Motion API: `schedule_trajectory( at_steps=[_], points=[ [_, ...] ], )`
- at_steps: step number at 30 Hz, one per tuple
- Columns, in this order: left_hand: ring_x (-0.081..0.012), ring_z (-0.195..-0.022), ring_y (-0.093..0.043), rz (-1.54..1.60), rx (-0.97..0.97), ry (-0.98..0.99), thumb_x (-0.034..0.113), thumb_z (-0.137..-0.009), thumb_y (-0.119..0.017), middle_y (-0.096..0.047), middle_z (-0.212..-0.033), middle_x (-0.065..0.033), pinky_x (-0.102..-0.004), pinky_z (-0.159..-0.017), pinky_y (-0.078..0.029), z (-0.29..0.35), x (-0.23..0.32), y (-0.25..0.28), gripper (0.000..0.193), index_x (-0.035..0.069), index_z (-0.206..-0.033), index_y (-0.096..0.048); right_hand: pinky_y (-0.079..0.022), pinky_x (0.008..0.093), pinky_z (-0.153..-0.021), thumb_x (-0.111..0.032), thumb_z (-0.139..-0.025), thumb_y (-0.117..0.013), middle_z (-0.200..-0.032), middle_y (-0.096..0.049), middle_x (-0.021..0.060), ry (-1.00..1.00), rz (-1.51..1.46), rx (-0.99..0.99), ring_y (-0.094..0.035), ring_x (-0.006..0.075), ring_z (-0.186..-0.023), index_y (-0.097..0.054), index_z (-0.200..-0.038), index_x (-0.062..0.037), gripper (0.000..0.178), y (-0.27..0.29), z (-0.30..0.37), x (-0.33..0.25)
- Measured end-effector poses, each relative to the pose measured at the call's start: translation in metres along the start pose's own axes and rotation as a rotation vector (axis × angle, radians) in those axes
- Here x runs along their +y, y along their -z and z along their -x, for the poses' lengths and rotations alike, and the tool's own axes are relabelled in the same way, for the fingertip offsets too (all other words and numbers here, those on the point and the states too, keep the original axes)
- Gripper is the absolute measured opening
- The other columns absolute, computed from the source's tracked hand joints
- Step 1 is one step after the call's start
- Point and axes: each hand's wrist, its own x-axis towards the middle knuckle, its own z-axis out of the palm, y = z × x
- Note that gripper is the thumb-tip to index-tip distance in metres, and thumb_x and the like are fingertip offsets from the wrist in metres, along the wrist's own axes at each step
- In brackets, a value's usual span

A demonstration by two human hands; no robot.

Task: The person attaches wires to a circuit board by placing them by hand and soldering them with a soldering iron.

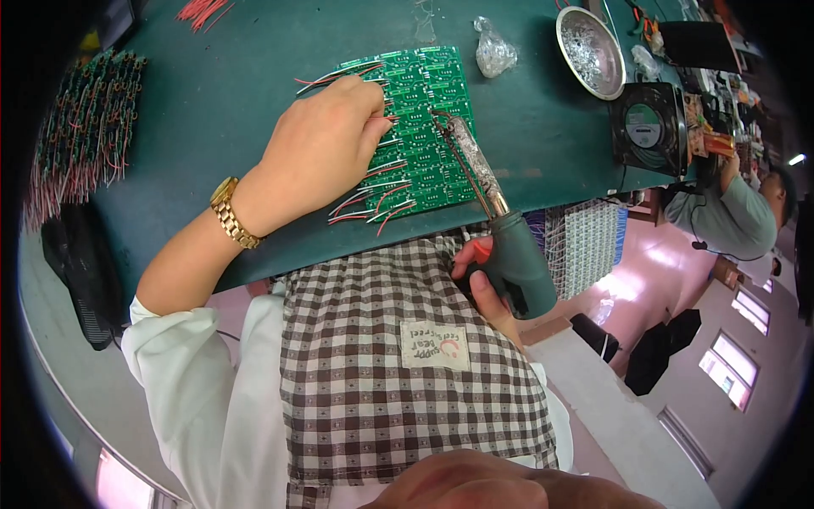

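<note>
The head view shows me the circuit board point(445, 182) flat on the table point(547, 127); over it, the left hand point(326, 140) pinches thumb against finger, apparently on a wire point(392, 117). The right hand point(489, 299) curls around the soldering iron point(521, 263), whose sideways slip might burn the left hand.

Before you, a green circuit-board panel point(420, 136) lies flat, red and white wires point(386, 171) trailing off its left side, your dark-handled soldering gun point(519, 263) slanting tip-first over it.
</note>
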Motion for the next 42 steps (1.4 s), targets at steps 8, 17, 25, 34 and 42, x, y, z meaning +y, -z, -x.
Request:
schedule_trajectory(
  at_steps=[8,17,25,34,42],
  points=[
    [-0.0343,-0.069,-0.056,-0.003,0.009,0.011,0.013,-0.088,-0.062,-0.054,-0.08,-0.0143,-0.0413,-0.061,-0.044,0.005,0.0,-0.002,0.016,0.001,-0.083,-0.052,-0.048,0.0319,-0.081,-0.012,-0.091,-0.061,-0.101,-0.062,0.0094,0.009,0.252,-0.135,-0.06,0.0171,-0.09,-0.053,-0.117,-0.0038,0.029,0.006,-0.003,-0.005],
    [-0.034,-0.07,-0.056,0.0,0.013,-0.011,0.012,-0.088,-0.063,-0.054,-0.08,-0.0135,-0.041,-0.061,-0.044,0.007,-0.002,-0.003,0.016,0.002,-0.083,-0.051,-0.052,0.0309,-0.072,-0.003,-0.082,-0.066,-0.091,-0.067,0.0105,0.105,0.191,0.039,-0.066,0.0201,-0.08,-0.065,-0.104,0.0001,0.023,-0.002,-0.001,0.019],
    [-0.0336,-0.071,-0.056,0.008,0.0,-0.001,0.012,-0.088,-0.062,-0.055,-0.08,-0.013,-0.0408,-0.062,-0.045,0.01,-0.007,-0.001,0.016,0.002,-0.084,-0.051,-0.047,0.033,-0.084,-0.015,-0.093,-0.063,-0.107,-0.057,0.0099,0.02,0.227,-0.135,-0.058,0.017,-0.093,-0.049,-0.122,-0.0069,0.033,-0.003,-0.001,0.004],
    [-0.0354,-0.078,-0.061,-0.004,-0.058,0.04,0.016,-0.089,-0.061,-0.059,-0.087,-0.0144,-0.0458,-0.067,-0.048,0.011,-0.004,0.0,0.015,0.002,-0.087,-0.058,-0.047,0.0322,-0.084,-0.022,-0.094,-0.063,-0.11,-0.058,0.0113,-0.025,0.13,-0.071,-0.059,0.0163,-0.091,-0.047,-0.123,-0.0031,0.038,-0.002,-0.001,0.004],
    [-0.0353,-0.08,-0.061,-0.011,-0.056,0.045,0.016,-0.089,-0.062,-0.06,-0.088,-0.0143,-0.0455,-0.068,-0.049,0.004,0.002,-0.004,0.015,0.001,-0.087,-0.058,-0.049,0.0284,-0.074,-0.016,-0.088,-0.066,-0.11,-0.06,0.0139,0.09,-0.011,0.052,-0.06,0.0146,-0.079,-0.053,-0.122,0.0013,0.04,0.001,-0.003,0.015]
  ],
)
